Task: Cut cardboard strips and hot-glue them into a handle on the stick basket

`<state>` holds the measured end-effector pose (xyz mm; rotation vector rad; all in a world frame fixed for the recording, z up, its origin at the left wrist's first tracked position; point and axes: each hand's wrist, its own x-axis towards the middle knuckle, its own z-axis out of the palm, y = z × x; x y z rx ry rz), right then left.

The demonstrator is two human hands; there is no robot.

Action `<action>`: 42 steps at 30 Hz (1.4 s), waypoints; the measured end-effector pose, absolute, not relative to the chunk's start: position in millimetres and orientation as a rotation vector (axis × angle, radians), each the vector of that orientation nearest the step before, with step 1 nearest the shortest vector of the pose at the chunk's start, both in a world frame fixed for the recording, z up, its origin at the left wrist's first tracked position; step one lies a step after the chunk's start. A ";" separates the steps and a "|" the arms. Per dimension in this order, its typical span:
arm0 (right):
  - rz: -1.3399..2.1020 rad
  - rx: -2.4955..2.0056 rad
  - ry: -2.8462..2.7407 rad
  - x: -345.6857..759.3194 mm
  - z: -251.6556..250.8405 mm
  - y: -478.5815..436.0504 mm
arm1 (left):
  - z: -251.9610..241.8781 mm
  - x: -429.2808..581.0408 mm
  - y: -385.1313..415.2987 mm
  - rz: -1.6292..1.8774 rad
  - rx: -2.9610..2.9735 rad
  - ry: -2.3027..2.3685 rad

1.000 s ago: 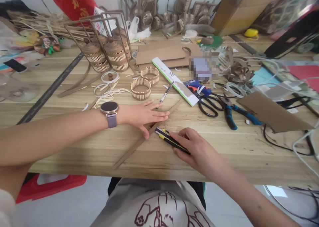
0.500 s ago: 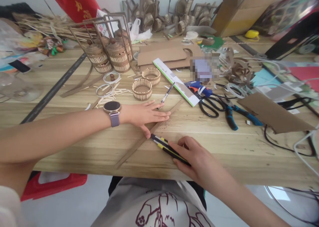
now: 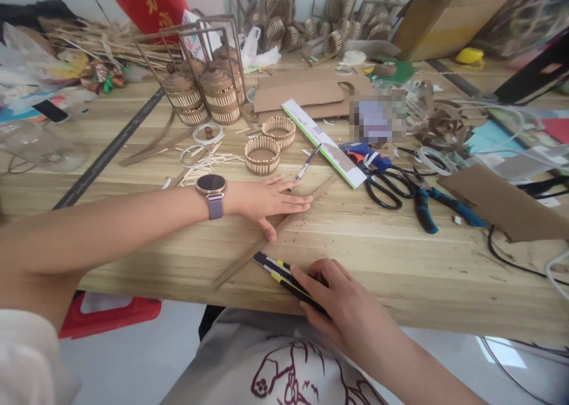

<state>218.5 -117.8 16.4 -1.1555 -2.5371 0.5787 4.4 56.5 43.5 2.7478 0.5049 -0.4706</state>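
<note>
Brown strip (image 3: 240,262) under left hand (image 3: 264,202)

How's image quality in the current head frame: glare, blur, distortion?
Head view: a white glare patch on the floor at lower right; soft, smeared detail toward the upper right corner; red banner and cardboard box slant outward, likely wide-angle stretch; a pixelated patch masks one item; light looks fairly even, with cutter and brown strip readable.
</note>
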 end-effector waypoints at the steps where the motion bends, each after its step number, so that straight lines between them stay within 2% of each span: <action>1: 0.572 -1.155 -2.540 217.2 16.2 -118.3 | 42.5 3.9 57.3 -0.464 2.750 0.503; 8: 0.555 -1.155 -2.446 215.1 7.2 -125.2 | 36.2 1.8 59.7 -0.380 2.792 0.476; 14: 0.564 -1.147 -2.455 223.0 3.5 -127.4 | 52.4 -3.3 36.0 -0.294 2.915 0.459; 22: 0.594 -1.244 -2.459 244.4 5.6 -133.3 | 55.0 -1.6 -9.8 -0.203 2.544 1.152; 34: 0.401 -1.441 -2.242 256.1 15.1 -117.2 | 42.6 -2.7 -2.5 0.018 2.206 1.303; 38: 0.399 -1.417 -2.250 261.3 23.6 -115.0 | 45.5 -14.8 -3.7 0.097 2.357 1.331; 42: 0.475 -1.388 -2.310 273.4 36.8 -121.6 | 48.8 -24.6 -15.9 0.082 2.918 1.303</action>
